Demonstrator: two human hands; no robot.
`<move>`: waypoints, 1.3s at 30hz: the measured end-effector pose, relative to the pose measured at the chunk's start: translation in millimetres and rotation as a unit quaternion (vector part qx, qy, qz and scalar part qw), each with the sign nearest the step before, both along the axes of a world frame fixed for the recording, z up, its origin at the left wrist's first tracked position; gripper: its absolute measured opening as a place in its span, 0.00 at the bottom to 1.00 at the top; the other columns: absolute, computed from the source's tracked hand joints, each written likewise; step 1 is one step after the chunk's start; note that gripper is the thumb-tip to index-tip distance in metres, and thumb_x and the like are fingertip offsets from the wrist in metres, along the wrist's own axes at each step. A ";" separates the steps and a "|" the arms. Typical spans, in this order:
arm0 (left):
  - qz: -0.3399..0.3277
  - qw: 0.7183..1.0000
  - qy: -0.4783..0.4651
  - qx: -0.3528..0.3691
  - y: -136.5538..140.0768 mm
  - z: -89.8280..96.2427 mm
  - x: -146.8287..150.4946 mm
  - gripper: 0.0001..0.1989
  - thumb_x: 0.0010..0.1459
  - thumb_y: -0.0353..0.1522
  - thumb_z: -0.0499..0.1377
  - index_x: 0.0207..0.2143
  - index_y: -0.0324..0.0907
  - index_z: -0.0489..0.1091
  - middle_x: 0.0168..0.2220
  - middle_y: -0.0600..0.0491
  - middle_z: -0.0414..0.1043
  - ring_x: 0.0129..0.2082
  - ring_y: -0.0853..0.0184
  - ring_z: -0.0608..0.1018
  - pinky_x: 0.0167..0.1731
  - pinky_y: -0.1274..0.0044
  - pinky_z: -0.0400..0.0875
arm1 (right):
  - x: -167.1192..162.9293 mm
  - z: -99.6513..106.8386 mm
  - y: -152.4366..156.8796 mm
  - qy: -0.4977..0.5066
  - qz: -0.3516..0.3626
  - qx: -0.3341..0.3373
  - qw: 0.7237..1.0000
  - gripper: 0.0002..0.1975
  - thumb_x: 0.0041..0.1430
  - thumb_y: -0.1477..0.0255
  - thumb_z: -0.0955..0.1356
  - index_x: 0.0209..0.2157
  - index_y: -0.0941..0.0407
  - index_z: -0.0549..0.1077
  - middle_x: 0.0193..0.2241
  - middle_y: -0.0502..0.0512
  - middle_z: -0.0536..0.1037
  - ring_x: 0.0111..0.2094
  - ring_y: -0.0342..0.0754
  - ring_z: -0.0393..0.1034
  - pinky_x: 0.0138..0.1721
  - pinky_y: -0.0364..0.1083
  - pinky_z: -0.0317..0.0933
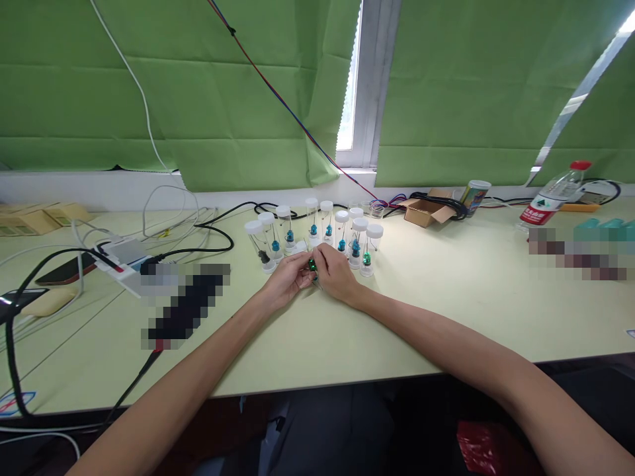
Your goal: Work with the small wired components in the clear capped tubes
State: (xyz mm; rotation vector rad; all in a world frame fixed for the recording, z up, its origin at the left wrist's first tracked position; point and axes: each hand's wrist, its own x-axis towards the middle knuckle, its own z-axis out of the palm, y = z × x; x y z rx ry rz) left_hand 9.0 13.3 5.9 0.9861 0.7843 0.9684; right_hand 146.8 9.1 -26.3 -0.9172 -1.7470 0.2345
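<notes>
Left hand (288, 277) and right hand (340, 271): fingers closed together on a small shiny green part (312, 264), just in front of the capped clear tubes (312, 220). Right of tubes: open cardboard box (421, 213), printed can (475, 198), red-capped bottle (551, 200). Far left of tubes: yellowish boxes (28, 222).

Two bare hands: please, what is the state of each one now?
Left hand: closed, holding a small shiny green piece.
Right hand: closed against the same piece; its grip is partly hidden.
</notes>
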 end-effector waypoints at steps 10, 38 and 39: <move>-0.002 1.000 0.002 -0.002 -0.4 0.9 -1.0 0.08 0.49 0.30 0.68 0.26 0.36 0.71 0.20 0.58 0.62 0.15 0.78 0.66 0.14 0.85 0.57 | 0.5 -2.6 1.1 -0.002 0.001 0.004 1.000 0.12 0.71 0.67 0.55 0.31 0.52 0.59 0.28 0.51 0.67 0.30 0.46 0.62 0.34 0.46 0.57; -0.020 1.000 -0.008 -0.005 3.0 -1.7 -4.5 0.09 0.49 0.31 0.69 0.28 0.36 0.71 0.23 0.57 0.64 0.17 0.78 0.68 0.13 0.85 0.58 | 0.9 -1.7 0.0 0.013 0.006 0.016 1.000 0.12 0.71 0.67 0.55 0.31 0.52 0.58 0.28 0.51 0.67 0.30 0.46 0.62 0.34 0.46 0.57; -0.018 1.000 -0.008 -0.005 2.6 -1.5 -4.2 0.09 0.49 0.31 0.69 0.28 0.36 0.72 0.23 0.57 0.64 0.17 0.78 0.68 0.13 0.85 0.58 | 0.9 -1.6 -0.1 0.014 0.006 0.017 1.000 0.12 0.71 0.67 0.55 0.30 0.52 0.58 0.27 0.51 0.67 0.30 0.46 0.62 0.34 0.46 0.57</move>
